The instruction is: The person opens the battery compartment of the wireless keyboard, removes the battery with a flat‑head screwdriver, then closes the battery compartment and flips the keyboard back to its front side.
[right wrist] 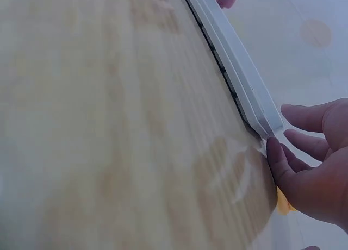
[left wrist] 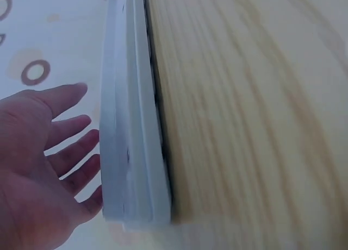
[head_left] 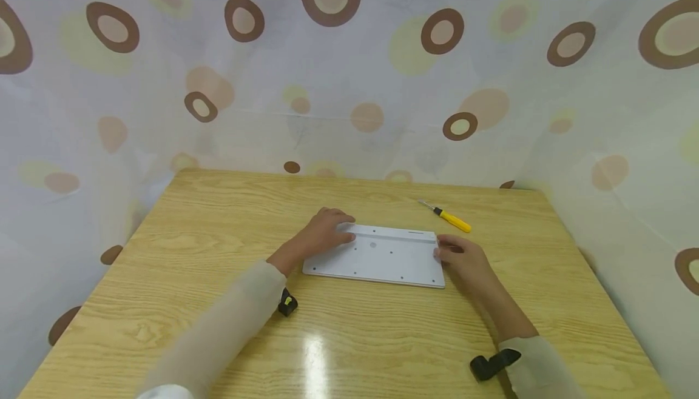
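Note:
A flat white keyboard (head_left: 393, 265) lies face down on the wooden table, its underside dotted with several small screws. Over its far left part is my left hand (head_left: 326, 232), fingers spread and loosely extended; in the left wrist view these fingers (left wrist: 73, 152) come up to the raised long edge. My right hand (head_left: 465, 261) is at the keyboard's right end, its fingertips touching the far right corner. The right wrist view shows the thumb and relaxed fingers (right wrist: 307, 119) around that corner. The key side is hidden against the table.
A screwdriver (head_left: 453, 219) with a yellow handle lies behind the keyboard to the right, its tip pointing away to the left. Patterned white sheeting (head_left: 349, 83) closes off the back and both sides of the wooden table (head_left: 218, 217).

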The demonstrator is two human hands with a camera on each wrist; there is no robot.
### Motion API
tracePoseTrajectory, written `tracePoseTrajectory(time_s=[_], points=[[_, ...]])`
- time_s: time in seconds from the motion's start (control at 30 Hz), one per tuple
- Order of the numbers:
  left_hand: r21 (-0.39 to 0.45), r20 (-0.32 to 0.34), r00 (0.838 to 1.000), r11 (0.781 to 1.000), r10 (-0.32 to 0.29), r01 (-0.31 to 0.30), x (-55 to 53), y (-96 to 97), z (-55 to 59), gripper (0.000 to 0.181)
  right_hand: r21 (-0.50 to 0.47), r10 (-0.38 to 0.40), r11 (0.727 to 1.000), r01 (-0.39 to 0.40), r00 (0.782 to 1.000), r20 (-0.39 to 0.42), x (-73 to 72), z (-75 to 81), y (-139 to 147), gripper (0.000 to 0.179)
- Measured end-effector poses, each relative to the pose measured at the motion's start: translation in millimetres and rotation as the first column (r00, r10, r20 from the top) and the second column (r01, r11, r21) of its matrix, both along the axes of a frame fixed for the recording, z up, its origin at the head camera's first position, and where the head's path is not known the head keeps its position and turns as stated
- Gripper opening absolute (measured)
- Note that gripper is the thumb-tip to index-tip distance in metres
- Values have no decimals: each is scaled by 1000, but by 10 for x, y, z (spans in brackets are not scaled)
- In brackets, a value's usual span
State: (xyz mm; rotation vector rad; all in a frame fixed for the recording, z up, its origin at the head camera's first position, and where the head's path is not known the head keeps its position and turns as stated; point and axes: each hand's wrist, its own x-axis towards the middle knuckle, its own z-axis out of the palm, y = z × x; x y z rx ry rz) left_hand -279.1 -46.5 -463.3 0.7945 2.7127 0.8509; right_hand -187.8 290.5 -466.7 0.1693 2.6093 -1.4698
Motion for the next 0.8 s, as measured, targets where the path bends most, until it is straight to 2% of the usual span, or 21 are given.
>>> tracePoseTrajectory(time_s=[0.13,0.3,0.5,0.67,0.8], points=[[51,6,1000,999,6,-6,-6,197,2,39,-63,-10,998,11,1000,6,-85,-47,17,53],[65,-14,999,997,-37,38,-37,419,10,36,-122,-25,992,27,1000,18,-158,-68,22,51],[102,39,997,993,-61,57,-84,675,-4,35,-140,-31,990,33,999,12,-213,-48,15,49],[109,56,996,992,-70,64,-115,891,-53,31,-98,-41,994,43,999,18,-270,-67,1,46],[112,45,994,989,-101,95,-118,1042,-61,29,-48,-44,998,45,999,11,-293,-69,-16,45]])
